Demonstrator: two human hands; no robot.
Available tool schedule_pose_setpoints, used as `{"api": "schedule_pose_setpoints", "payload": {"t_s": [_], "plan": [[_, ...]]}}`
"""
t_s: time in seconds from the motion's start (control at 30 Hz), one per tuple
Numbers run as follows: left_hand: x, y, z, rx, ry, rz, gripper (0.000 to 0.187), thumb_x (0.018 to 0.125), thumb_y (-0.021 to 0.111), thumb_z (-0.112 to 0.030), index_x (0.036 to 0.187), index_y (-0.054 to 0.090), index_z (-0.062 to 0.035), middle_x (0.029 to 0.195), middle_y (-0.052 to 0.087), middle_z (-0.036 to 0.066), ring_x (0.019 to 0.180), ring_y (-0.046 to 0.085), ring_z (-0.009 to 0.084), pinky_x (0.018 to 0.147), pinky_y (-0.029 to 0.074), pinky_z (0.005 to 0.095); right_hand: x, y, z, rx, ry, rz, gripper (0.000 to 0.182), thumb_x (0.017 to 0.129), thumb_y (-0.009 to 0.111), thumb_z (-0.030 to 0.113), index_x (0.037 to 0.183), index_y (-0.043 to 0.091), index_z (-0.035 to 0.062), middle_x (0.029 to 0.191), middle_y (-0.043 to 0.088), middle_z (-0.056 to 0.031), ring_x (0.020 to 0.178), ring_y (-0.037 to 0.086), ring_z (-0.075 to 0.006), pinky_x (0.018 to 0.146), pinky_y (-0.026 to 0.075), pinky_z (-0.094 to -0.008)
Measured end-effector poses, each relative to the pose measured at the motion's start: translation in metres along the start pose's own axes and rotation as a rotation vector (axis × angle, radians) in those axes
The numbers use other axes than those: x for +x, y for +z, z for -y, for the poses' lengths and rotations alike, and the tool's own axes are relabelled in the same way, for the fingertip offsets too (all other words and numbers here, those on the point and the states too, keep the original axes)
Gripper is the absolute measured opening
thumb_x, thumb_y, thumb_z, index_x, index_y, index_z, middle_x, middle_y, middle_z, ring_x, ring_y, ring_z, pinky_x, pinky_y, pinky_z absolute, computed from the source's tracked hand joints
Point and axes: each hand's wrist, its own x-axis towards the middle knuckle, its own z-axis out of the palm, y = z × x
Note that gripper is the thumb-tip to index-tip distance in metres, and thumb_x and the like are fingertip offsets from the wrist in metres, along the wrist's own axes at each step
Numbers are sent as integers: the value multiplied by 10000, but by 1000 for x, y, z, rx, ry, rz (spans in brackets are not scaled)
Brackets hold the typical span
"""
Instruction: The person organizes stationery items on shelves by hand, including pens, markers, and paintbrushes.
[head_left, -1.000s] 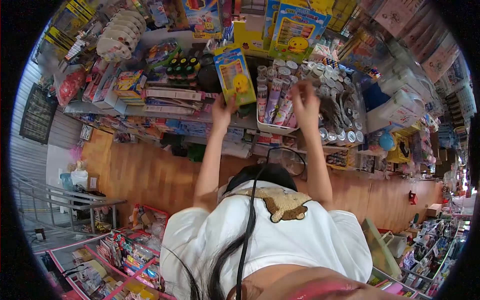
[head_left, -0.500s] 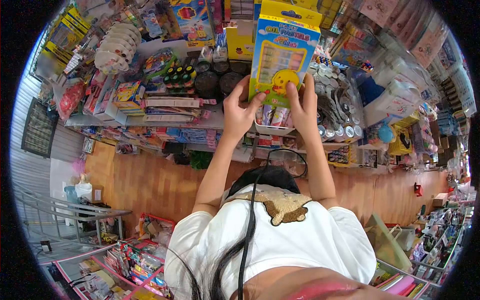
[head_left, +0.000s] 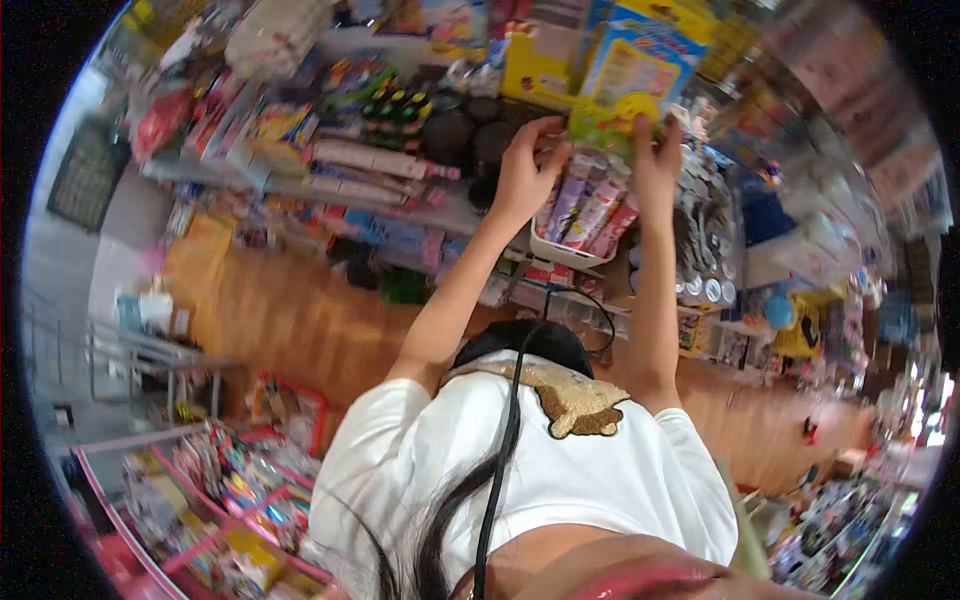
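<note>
Both hands — left hand [head_left: 522, 180], right hand [head_left: 655, 165] — grip clamped on the oil pastels box's [head_left: 630, 85] lower corners, steadying it above the shelf [head_left: 440, 215].

No legible text, all blurred

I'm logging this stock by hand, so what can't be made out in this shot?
- Pastel box: head view, print motion-blurred, unreadable.
- Left hand and right hand: fingertips hidden behind the box.
- Tubes in the white bin: labels too blurred.
- Shelf goods at top: cut off by the edge.
</note>
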Motion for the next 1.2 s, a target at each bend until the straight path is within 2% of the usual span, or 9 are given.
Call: {"api": "schedule_pose_setpoints", "payload": {"t_s": [0.13,0.27,0.43,0.5,0.63,0.73,0.83,1.03,1.2], "plan": [[-21,-39,49,151,-164,-141,228,852,582,-121,1044,537,-7,972,581,112,819,606,189,674,494,288,21,7,-23,-7,1,-2,576,858,555,441,1117,428,-58,975,567,-189,828,560,-219,713,446,-322],[-39,-107,107,521,-175,-335,158,841,565,-124,970,572,-33,866,597,117,740,603,250,636,475,342,4,9,-14,66,156,-61,368,896,548,286,1079,418,-5,885,495,-83,803,492,-130,696,408,-261],[-24,-201,179,984,-302,-119,226,807,605,-189,988,571,-57,959,571,142,821,590,305,699,474,411,-31,-3,-33,175,12,-182,279,915,496,141,1132,380,11,1044,489,-111,904,553,-183,708,449,-273],[-16,-218,197,1183,-163,11,263,801,607,-224,1014,567,-76,1001,553,137,836,587,313,738,474,434,-47,-9,-45,156,10,-130,257,923,467,119,1137,376,9,1051,486,-109,896,550,-174,729,445,-268],[-10,-218,195,1427,-64,269,407,765,639,-328,1062,544,-65,1047,526,144,908,567,329,752,498,434,-72,-9,-49,114,47,-91,249,927,453,106,1144,376,10,1049,483,-100,875,529,-144,766,437,-266],[-7,-192,165,1423,-312,171,564,690,696,-409,1058,522,-18,1051,512,168,985,533,325,703,519,398,-83,-10,-53,117,100,-49,235,916,474,89,1129,405,20,1043,462,-67,947,476,-119,766,438,-269],[-16,-186,189,1522,-216,15,649,639,728,-433,1049,498,15,1063,499,174,1001,523,322,624,532,370,-91,-3,-49,137,167,-50,233,915,478,94,1125,413,20,1029,472,-61,890,511,-121,726,439,-259],[-19,-178,206,1632,-200,77,660,666,714,-337,1155,439,10,1095,477,184,954,542,340,691,533,389,-96,4,-54,218,196,37,189,922,439,90,1091,418,10,1002,474,-78,845,503,-136,751,461,-294],[-16,-180,181,1576,-174,95,500,722,652,-202,1145,475,-4,1105,481,199,994,525,368,763,515,392,-99,2,-44,197,172,64,165,920,429,76,1070,434,8,996,474,-77,820,506,-138,718,466,-289]]}}
